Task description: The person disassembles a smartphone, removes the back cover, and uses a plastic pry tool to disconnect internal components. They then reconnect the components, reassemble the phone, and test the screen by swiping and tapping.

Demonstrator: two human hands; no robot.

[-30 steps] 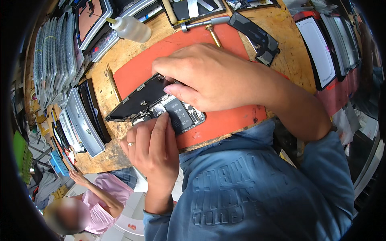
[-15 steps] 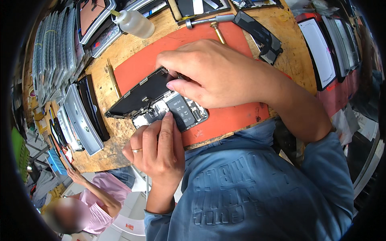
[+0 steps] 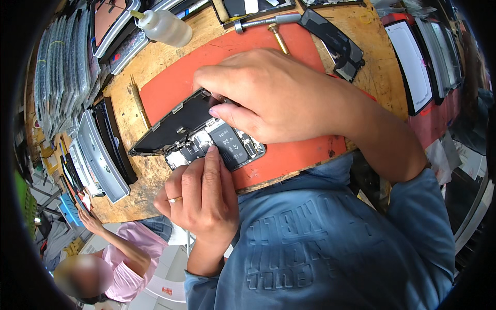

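Observation:
An opened smartphone [image 3: 247, 155] lies on the orange mat [image 3: 305, 155], its metal boards and black battery [image 3: 225, 140] bared. Its dark screen panel [image 3: 173, 121] is tilted up along the far side. My right hand [image 3: 258, 95] comes over from the right and pinches the panel's upper right end between thumb and fingers. From the near side, my left hand [image 3: 201, 199] is at the phone's lower edge, with a ring on one finger. Its index fingertip presses on the inside beside the battery, and the other fingers are curled. The left thumb is hidden.
Beyond the mat lie a metal-handled tool [image 3: 268, 21], a brass screwdriver [image 3: 279, 39] and a black flat phone part [image 3: 333, 39]. A squeeze bottle [image 3: 165, 28] stands far left, near tweezers [image 3: 139, 102]. Stacked phone boxes [image 3: 106, 155] and another person [image 3: 129, 258] are at left.
The whole view has shifted slightly. Both hands keep nearly the same place on the phone, and the screen panel stays tilted up.

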